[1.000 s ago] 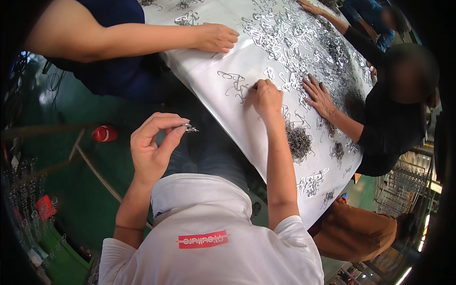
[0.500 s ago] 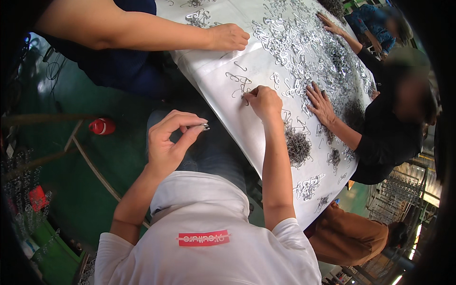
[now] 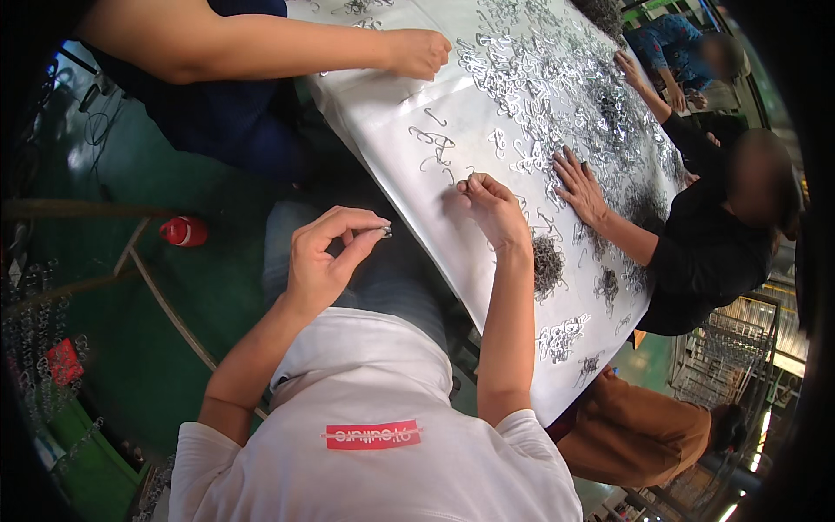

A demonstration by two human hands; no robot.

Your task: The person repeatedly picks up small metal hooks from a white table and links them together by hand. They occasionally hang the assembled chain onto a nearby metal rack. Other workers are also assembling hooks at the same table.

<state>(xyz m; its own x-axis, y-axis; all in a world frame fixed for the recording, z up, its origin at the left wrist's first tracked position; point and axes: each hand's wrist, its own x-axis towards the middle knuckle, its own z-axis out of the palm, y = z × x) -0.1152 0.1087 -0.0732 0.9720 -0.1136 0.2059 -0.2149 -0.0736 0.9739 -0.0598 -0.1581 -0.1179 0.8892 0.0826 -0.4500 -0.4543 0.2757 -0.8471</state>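
My left hand (image 3: 329,261) is closed in a pinch just off the table's near edge, and a small shiny metal piece (image 3: 388,231) sticks out at its fingertips. Over the white tabletop (image 3: 422,209), my right hand (image 3: 497,216) pinches a thin wire hook (image 3: 470,170), partly hidden by the fingers. A few dark wire hooks (image 3: 432,143) lie loose on the sheet just beyond that hand. To its right is a dense clump of dark hooks (image 3: 546,268). Shiny bent metal hooks (image 3: 522,96) cover much of the far part of the table.
At the left, another person's closed hand (image 3: 419,54) rests over the table. Across from me, a co-worker's spread hand (image 3: 581,187) lies by the hooks. A smaller hook pile (image 3: 564,338) sits near the right corner. A red container (image 3: 183,231) stands on the green floor.
My right hand has lifted from the loose hooks and drawn slightly back toward me with a hook. My left hand has shifted a little to the right, still pinching its metal piece.
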